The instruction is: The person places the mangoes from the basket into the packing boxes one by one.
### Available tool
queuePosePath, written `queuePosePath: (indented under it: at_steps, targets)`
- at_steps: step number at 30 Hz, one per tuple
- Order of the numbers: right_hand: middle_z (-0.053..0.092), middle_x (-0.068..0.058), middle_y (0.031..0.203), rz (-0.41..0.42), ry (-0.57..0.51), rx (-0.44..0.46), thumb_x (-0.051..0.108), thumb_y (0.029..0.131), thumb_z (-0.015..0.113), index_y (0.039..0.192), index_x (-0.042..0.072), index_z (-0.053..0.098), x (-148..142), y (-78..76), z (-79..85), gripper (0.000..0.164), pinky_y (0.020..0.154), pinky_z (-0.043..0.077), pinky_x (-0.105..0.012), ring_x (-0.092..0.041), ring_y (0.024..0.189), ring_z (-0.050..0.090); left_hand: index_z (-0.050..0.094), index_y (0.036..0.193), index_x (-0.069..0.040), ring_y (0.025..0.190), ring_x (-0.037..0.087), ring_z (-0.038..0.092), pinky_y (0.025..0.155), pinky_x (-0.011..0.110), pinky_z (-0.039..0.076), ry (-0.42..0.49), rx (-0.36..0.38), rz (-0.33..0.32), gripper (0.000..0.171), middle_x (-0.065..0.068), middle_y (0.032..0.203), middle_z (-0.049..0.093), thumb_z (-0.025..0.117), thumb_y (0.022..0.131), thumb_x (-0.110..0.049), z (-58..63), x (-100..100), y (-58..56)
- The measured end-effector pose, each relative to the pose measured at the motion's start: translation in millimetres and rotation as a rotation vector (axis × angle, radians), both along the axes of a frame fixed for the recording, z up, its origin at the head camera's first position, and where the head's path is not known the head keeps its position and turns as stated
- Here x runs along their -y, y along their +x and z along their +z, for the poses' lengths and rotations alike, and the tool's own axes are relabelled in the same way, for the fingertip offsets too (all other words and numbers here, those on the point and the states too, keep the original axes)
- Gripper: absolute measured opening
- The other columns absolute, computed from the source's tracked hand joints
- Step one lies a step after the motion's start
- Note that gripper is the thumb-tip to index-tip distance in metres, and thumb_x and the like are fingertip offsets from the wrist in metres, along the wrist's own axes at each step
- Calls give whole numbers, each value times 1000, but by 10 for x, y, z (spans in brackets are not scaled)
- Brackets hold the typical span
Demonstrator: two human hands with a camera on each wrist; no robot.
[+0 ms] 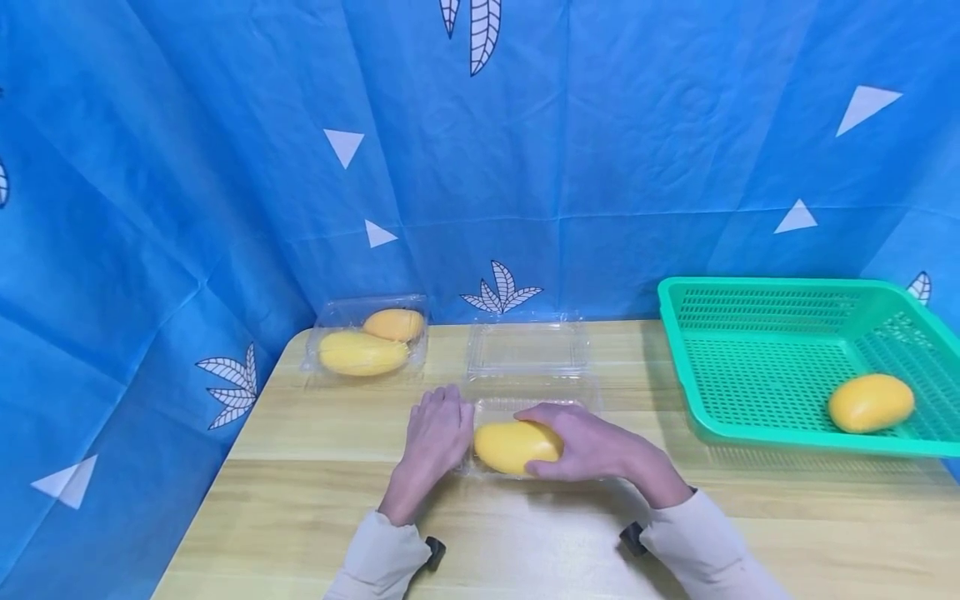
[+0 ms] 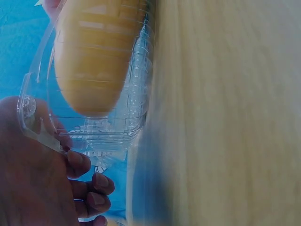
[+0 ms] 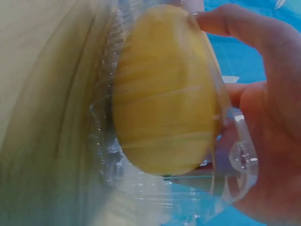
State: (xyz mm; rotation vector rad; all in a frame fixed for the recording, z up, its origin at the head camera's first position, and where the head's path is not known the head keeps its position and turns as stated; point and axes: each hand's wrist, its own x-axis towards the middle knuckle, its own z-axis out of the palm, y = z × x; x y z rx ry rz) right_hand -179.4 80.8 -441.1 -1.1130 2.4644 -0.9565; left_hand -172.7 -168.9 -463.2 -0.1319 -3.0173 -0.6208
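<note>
1. The right hand, just right of lower centre in the head view, holds a yellow fruit, its thumb on the near side and its fingers on the far side
2. That fruit lies lengthwise across the frame, inside the near half of a clear plastic container at lower centre; whether it rests on the container's floor cannot be told
3. The container stands open, its clear lid laid back toward the middle of the frame
4. The left hand, left of lower centre, is at the container's left edge, back of the hand upward; in the left wrist view its fingers are loosely bent beside the clear rim, but whether they pinch it cannot be told
5. At centre left, a second clear container holds a larger yellow fruit in front and a smaller orange-yellow fruit behind it
6. On the right side of the frame stands a green basket with perforated walls; one more fruit lies in its right part
7. All this stands on a wooden table, with a blue patterned cloth filling the upper frame
</note>
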Motion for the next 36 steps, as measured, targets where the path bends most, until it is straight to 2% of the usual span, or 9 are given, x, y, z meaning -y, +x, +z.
queuePosePath:
  at_steps: [3,6,12,19,27,31,36]
  targets:
    - [63,-7,135,0,3,4,35,91,70,145,5,54,21,11,-6,63,97,51,-40,-20,114,61,50,89,-10,83,27,46,76,43,40,2,8,5,22,6,83,48,39,104,-21,-2,-1,10]
    - [60,-8,141,2,-12,-21,29,93,66,144,6,55,40,20,4,57,110,43,-46,-26,130,56,50,88,-10,82,27,46,75,43,40,3,10,3,22,6,82,48,39,104,-21,3,3,5]
    - [62,-5,140,1,-6,-56,27,94,64,142,9,59,80,28,27,51,110,43,-45,-25,131,56,49,88,-11,83,28,47,76,44,41,-1,18,0,22,5,83,48,40,105,-22,26,14,-1]
    - [61,-6,142,8,3,-34,26,95,64,143,9,58,96,12,47,52,111,42,-45,-25,133,55,50,89,-10,84,28,47,77,45,41,3,20,15,22,6,84,49,39,105,-21,35,29,-3]
    - [58,-7,145,-5,-16,-20,31,97,65,145,9,55,73,7,17,53,112,40,-47,-27,135,53,50,89,-10,83,29,47,76,44,41,17,14,-2,22,6,83,49,40,105,-21,23,24,-2]
    - [57,-7,145,-31,-46,-18,35,99,64,145,8,54,-8,7,95,54,111,41,-50,-29,135,53,50,89,-11,84,28,47,77,45,41,22,25,-6,22,6,85,49,39,105,-22,6,9,-7]
    - [63,-5,138,-97,-134,-74,31,100,66,141,10,58,-176,0,278,48,105,47,-50,-26,126,59,49,88,-11,83,28,46,76,43,39,23,32,-10,24,5,84,48,37,104,-23,9,16,2]
